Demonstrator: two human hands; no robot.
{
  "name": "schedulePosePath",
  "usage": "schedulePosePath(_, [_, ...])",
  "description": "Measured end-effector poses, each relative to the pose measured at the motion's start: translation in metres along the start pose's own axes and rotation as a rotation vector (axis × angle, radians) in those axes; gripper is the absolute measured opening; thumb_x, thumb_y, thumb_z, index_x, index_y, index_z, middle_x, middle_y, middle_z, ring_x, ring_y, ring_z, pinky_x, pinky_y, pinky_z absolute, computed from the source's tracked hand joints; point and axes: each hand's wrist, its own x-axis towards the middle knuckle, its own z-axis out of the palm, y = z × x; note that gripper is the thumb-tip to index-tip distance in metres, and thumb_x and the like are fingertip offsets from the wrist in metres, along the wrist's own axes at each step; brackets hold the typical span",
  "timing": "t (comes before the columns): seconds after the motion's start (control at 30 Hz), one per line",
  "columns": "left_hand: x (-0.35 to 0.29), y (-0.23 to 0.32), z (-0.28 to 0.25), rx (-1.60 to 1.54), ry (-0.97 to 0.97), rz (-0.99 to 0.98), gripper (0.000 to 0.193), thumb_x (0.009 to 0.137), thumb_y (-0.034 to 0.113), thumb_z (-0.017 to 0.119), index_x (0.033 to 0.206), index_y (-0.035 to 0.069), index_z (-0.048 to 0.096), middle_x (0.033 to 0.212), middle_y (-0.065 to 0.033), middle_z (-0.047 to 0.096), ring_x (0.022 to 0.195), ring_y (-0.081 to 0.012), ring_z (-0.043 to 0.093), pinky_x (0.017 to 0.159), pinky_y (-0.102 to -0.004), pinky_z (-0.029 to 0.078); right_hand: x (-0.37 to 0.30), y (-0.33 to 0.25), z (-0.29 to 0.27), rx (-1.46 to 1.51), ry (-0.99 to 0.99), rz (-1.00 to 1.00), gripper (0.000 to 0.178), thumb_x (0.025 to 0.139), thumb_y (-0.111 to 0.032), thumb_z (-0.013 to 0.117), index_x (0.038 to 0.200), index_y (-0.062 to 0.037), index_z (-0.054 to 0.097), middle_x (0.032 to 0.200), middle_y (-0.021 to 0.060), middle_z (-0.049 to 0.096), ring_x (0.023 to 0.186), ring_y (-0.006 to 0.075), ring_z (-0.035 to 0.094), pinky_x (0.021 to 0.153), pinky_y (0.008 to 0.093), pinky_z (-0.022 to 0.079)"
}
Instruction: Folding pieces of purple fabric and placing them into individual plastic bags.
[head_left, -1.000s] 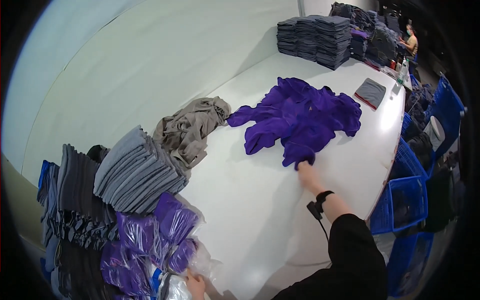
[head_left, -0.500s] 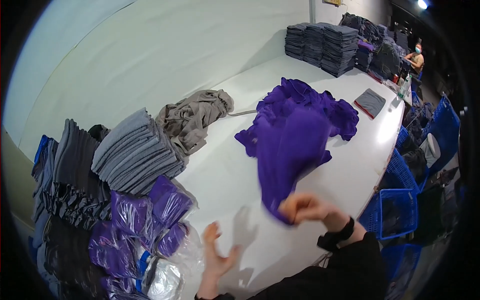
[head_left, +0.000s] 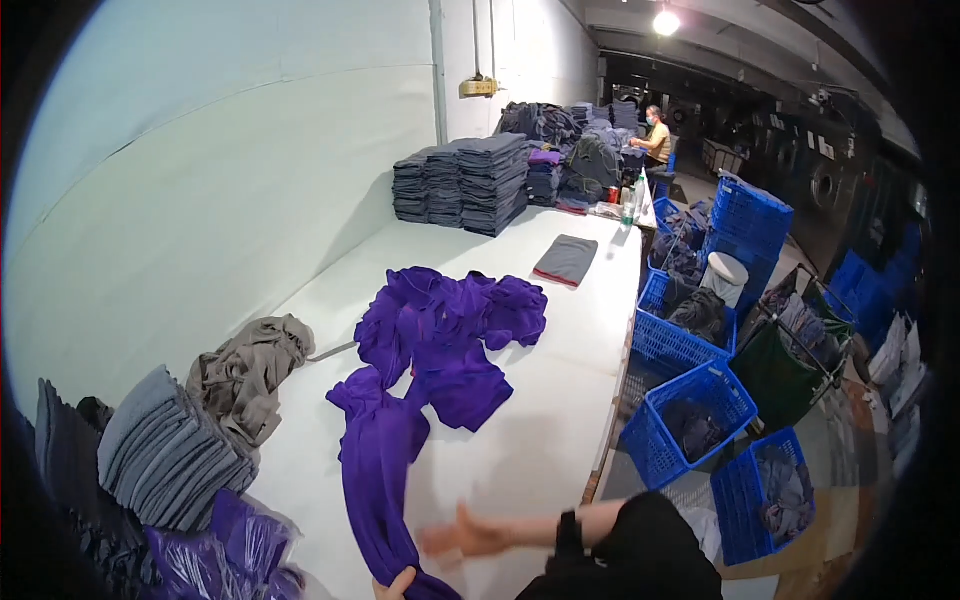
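Note:
A long purple garment (head_left: 370, 460) stretches across the white table (head_left: 300, 490) toward me from a heap of purple garments (head_left: 450, 320). At the lower edge of the picture, my left hand (head_left: 393, 584) grips its near end, the thumb lying over the cloth. Only part of that hand shows. Just right of the cloth is my right hand (head_left: 466, 536), somewhat blurred, with its fingers stretched out and nothing in them. I cannot tell whether its fingertips touch the fabric.
On the left are a crumpled grey-brown cloth (head_left: 255, 375), a stack of folded grey cloths (head_left: 170, 455) and bagged purple items (head_left: 225, 550). Dark folded stacks (head_left: 490, 180) and one flat grey cloth (head_left: 568, 260) lie farther back. Blue baskets (head_left: 690, 420) line the right side; a person (head_left: 658, 140) sits beyond.
The view has swung up and right. My right hand has let go of the purple garment, and my left hand, empty before, now holds its near end. The garment lies stretched out lower on the table.

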Motion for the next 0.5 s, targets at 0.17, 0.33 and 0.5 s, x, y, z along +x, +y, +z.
schedulePosePath(0.17, [0.000,-0.054,-0.024,-0.218,0.067,-0.081,0.031,0.075,0.010,0.067,0.102,0.000,0.056,0.094,-0.0100,0.060,0.088,-0.0194,0.059,0.075,-0.0330,0.050,0.016,0.069,-0.010,-0.205,0.045,-0.237,0.041,0.088,-0.030,0.055,0.122,-0.0105,0.045,0.119,-0.0011,0.048,0.109,0.0116,0.043,0.094,0.0315,0.034])
schedulePosePath(0.33, [0.016,-0.033,0.001,-0.116,0.280,-0.133,0.025,0.076,0.008,0.066,0.099,0.007,0.054,0.083,-0.0020,0.057,0.078,-0.0126,0.056,0.064,-0.0268,0.047,0.012,0.041,0.004,-0.804,-0.047,-0.471,0.012,0.087,-0.014,0.054,0.091,-0.0034,0.058,0.090,0.0014,0.057,0.089,0.0092,0.050,0.083,0.0259,0.040])
schedulePosePath(0.5, [0.002,-0.002,-0.002,-0.163,0.275,0.203,0.010,0.078,0.003,0.063,0.078,0.006,0.054,0.082,-0.0009,0.054,0.076,-0.0114,0.053,0.069,-0.0248,0.043,0.009,0.032,0.034,-0.865,-0.057,-0.424,0.023,0.086,-0.016,0.056,0.102,0.0001,0.055,0.093,0.0033,0.058,0.090,0.0106,0.051,0.083,0.0255,0.041])
